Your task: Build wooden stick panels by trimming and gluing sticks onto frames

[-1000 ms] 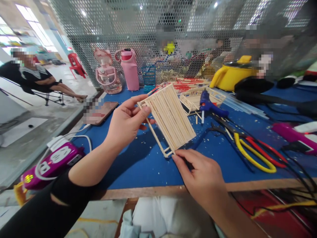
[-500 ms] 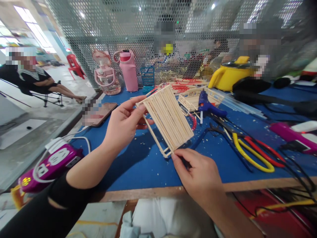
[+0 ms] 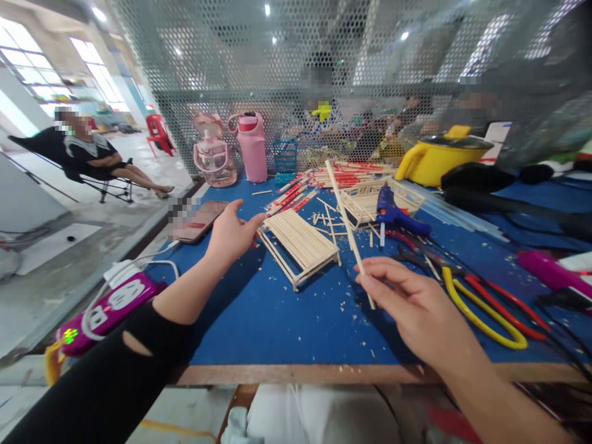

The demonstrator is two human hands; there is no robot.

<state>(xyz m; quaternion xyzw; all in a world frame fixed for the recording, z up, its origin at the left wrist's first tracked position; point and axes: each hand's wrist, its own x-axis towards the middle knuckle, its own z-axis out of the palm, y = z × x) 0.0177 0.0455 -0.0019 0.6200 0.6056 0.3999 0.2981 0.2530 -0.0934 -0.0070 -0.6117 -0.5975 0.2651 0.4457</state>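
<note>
A small slatted wooden frame [image 3: 303,242] rests on the blue tabletop [image 3: 259,333], its slats covering the right part and an open rail along its left side. Just off the frame's upper left corner is my left hand [image 3: 234,233], thumb and forefinger apart, holding nothing. My right hand [image 3: 407,296] pinches a long pale wooden stick [image 3: 345,216] near its lower end, right of the frame. The stick slants up and to the left. Behind it lie loose short sticks [image 3: 329,222] and a second stick-built piece [image 3: 365,200].
A blue glue gun [image 3: 400,216], pliers with yellow and red handles [image 3: 481,308] and a yellow pot [image 3: 435,160] are at the right. Pink bottles [image 3: 252,148] stand behind. A phone [image 3: 201,222] and purple power strip [image 3: 111,305] lie left. A person [image 3: 97,148] reclines beyond.
The slatted frame has gone from both hands down onto the table. My left hand has opened, and my right hand now holds a long stick. The view has shifted slightly.
</note>
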